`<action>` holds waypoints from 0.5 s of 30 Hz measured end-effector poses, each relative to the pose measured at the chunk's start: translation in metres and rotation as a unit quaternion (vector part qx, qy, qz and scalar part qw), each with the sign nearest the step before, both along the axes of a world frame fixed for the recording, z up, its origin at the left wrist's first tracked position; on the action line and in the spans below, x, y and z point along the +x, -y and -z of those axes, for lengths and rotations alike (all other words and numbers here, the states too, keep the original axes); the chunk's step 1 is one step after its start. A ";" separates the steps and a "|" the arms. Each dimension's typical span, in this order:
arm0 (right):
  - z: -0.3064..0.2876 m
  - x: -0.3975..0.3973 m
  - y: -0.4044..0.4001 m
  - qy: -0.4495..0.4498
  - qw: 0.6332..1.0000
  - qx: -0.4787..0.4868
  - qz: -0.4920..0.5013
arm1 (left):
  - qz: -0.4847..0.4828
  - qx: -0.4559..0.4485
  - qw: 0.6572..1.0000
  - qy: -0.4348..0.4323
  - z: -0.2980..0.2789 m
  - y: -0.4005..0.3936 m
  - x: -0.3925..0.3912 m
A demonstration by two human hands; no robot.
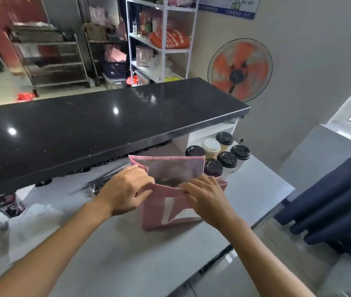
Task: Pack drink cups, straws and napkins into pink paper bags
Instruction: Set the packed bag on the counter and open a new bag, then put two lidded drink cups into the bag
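Both of your hands were on the top edge of one pink paper bag with a white mark on its front (171, 209). Your left hand (125, 190) pinched the near rim of the bag at its left side, with the fingers curled around the paper. Your right hand (205, 198) pinched the same near rim at its right side, with the fingertips closed on the paper. The bag stood upright on the grey work table (127, 254), and its mouth was pulled open, with the far wall standing higher than the near one. What lay inside the bag was too blurred to tell.

Just behind the bag, to the right, stood six paper drink cups with lids (227, 159), close together; five lids were black and one was white. Some thin dark straws (106, 175) lay on the table to the left of the bag, near your left hand. Above the table ran a glossy black counter top (84, 125). Behind it were white metal shelves (161, 39) and an orange fan (240, 69) on the wall.
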State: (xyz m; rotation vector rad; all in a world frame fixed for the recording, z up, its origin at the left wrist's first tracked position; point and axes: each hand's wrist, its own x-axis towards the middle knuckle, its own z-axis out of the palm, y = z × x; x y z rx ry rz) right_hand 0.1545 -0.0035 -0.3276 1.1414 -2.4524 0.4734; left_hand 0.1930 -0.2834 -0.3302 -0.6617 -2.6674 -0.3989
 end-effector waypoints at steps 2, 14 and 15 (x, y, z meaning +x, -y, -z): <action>-0.001 -0.010 -0.011 0.005 0.999 -0.005 -0.033 | -0.022 -0.007 1.000 -0.014 -0.002 -0.012 0.000; -0.017 -0.068 -0.058 0.138 0.973 -0.182 -0.015 | -0.074 0.056 0.995 -0.026 -0.023 -0.085 -0.011; -0.018 -0.071 -0.062 0.178 0.964 -0.196 0.014 | -0.077 0.058 0.995 -0.018 -0.023 -0.087 -0.012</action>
